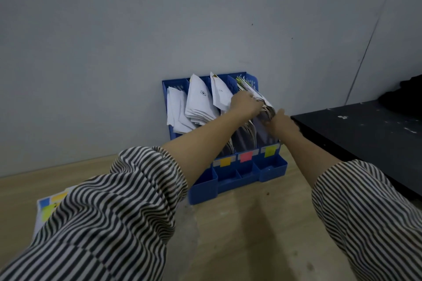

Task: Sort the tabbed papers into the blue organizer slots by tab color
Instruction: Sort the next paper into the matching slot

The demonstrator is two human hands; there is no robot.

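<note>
Four upright slots make up the blue plastic desk organizer, which stands on the pale wood-look tabletop w/ its back against the grey wall. Small open trays run along its front. Front labels visible: orange tab, pink tab, yellow-green tab; the leftmost label is hidden behind the left arm. Slots hold leaning bundles of white paper, some curled and dog-eared. Rightmost slot holds the stack of papers with greenish tabs at the top edge, tilted fwd and to the right.

Both hands are at that rightmost stack. Left hand reaches over the middle slots, fingers curled round the stack's upper part, gripping it. Right hand is at the stack's lower right edge, thumb up and touching the sheets; whether its fingers grasp anything I cannot tell, since they're hidden behind the hand. Striped black-and-white sleeves are pushed up on both arms.

Near left, partly under the sleeve, lies a white sheet with blue, yellow and green sticky tabs, well apart from the organizer. Black bench surface sits just right of it.
</note>
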